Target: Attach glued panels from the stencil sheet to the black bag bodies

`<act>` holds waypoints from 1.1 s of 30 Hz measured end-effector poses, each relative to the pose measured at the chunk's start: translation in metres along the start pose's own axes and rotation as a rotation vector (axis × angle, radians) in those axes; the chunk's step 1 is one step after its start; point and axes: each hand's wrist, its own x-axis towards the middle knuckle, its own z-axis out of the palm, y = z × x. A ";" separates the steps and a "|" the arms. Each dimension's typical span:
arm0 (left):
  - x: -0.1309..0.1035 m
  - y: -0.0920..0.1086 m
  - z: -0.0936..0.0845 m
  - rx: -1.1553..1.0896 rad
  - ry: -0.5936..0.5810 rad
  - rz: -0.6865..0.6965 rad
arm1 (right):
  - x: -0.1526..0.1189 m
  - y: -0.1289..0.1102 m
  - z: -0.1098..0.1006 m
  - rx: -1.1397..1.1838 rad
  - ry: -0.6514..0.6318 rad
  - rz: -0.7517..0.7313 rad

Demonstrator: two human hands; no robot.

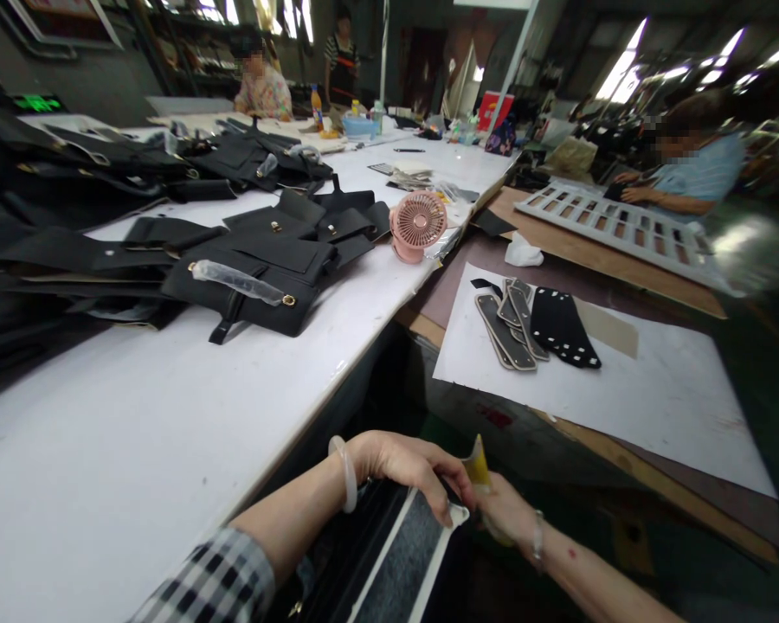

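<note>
My left hand [406, 463], with a pale bangle at its wrist, is closed on the top end of a black bag panel [402, 554]. The panel has a grey strip down its middle, bordered by white strips, and a small white tip [458, 516] stands out beside my thumb. Just right of it, my right hand [503, 509] is closed around a thin yellow sheet-like piece [477, 465]; its kind is unclear. Both hands meet in the gap between two tables, and the right fingers are partly hidden.
Black handbags [260, 277] with plastic-wrapped handles are heaped on the white table [169, 450]. Beside them stands a pink fan [419, 223]. On the right table, white paper [662, 389] carries grey straps [503, 333] and a black piece [562, 327]. Several people sit or stand farther off.
</note>
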 end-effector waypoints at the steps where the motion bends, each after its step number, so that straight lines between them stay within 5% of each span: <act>1: 0.001 0.000 0.000 0.001 -0.003 -0.011 | -0.007 0.001 -0.018 -0.033 0.045 -0.005; 4: 0.007 0.002 -0.002 0.009 -0.016 -0.059 | -0.041 -0.011 -0.071 -0.216 0.076 0.006; 7: 0.011 0.006 -0.001 0.027 -0.014 -0.094 | -0.074 -0.041 -0.091 -0.252 -0.287 0.134; 9: 0.011 0.011 0.000 0.038 -0.003 -0.110 | -0.084 -0.061 -0.083 -0.303 -0.397 0.156; 15: 0.002 0.020 0.002 0.144 0.087 -0.132 | -0.070 -0.076 -0.045 -0.535 -0.376 0.037; 33: 0.000 0.020 0.001 0.179 0.132 -0.102 | -0.060 -0.064 -0.029 -0.327 -0.490 0.204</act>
